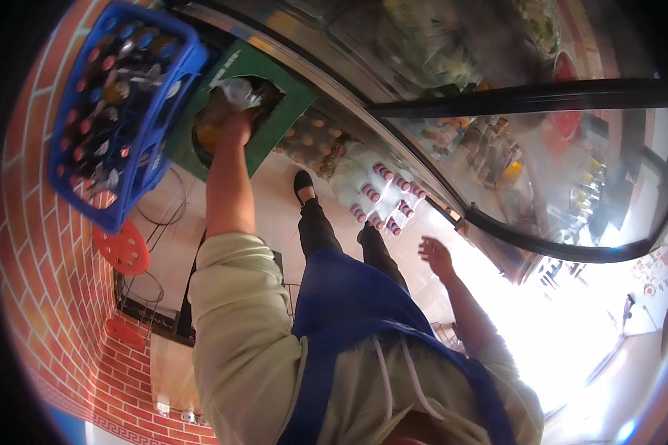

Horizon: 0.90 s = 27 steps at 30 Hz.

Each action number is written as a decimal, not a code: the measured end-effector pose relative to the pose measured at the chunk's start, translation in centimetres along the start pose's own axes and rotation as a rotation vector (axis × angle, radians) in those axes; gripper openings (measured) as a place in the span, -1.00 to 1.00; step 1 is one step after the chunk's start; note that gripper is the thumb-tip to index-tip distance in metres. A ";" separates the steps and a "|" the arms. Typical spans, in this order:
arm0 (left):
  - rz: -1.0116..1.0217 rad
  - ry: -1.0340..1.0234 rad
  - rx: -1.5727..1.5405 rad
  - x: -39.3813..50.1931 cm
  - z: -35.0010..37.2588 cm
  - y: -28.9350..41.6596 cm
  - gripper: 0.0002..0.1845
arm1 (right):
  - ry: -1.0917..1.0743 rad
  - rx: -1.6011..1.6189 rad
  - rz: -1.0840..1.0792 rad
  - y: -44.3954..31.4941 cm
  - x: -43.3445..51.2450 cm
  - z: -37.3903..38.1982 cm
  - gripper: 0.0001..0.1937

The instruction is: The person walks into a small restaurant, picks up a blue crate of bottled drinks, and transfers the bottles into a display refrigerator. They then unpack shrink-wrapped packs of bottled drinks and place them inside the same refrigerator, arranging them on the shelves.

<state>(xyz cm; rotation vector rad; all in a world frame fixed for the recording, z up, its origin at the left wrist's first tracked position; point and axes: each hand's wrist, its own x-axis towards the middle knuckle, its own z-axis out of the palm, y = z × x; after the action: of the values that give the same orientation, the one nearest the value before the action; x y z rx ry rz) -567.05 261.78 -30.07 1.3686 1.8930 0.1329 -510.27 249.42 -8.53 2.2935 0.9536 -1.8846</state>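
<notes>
My left hand [238, 128] reaches into the torn round opening of a green cardboard box [278, 105]. Clear plastic [238, 92] shows right by the hand inside it. My fingers are partly hidden there, so whether they grip anything cannot be told. On the other side, my right hand [436, 257] hangs low over the floor with nothing in it, fingers loosely bent and apart. Near it on the floor stand plastic-wrapped bottles [387, 194] with red, white and blue caps or necks.
A blue crate [139, 144] full of capped bottles stands left of the box, against a brick-patterned wall [28, 222]. A glass-fronted display case [534, 178] runs along the right. Red round stool seats [123, 247] are at the left. Strong light washes out the lower right.
</notes>
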 end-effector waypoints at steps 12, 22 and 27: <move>0.171 0.246 0.246 -4.8 -1.8 2.2 -0.74 | -0.059 -0.007 0.053 7.2 3.9 2.5 -0.73; 0.020 -0.155 -0.569 -16.5 11.7 18.4 -0.76 | 0.105 0.378 0.012 7.6 11.8 4.2 -0.55; 0.096 -0.112 -0.548 -14.1 21.1 21.4 -0.61 | 0.218 0.803 0.145 5.7 14.1 6.6 -0.68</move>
<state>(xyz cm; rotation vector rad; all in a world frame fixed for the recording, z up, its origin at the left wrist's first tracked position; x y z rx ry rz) -535.68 251.47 -26.59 1.0610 1.5422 0.5667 -512.24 248.33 -24.92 2.9038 -0.0263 -2.2589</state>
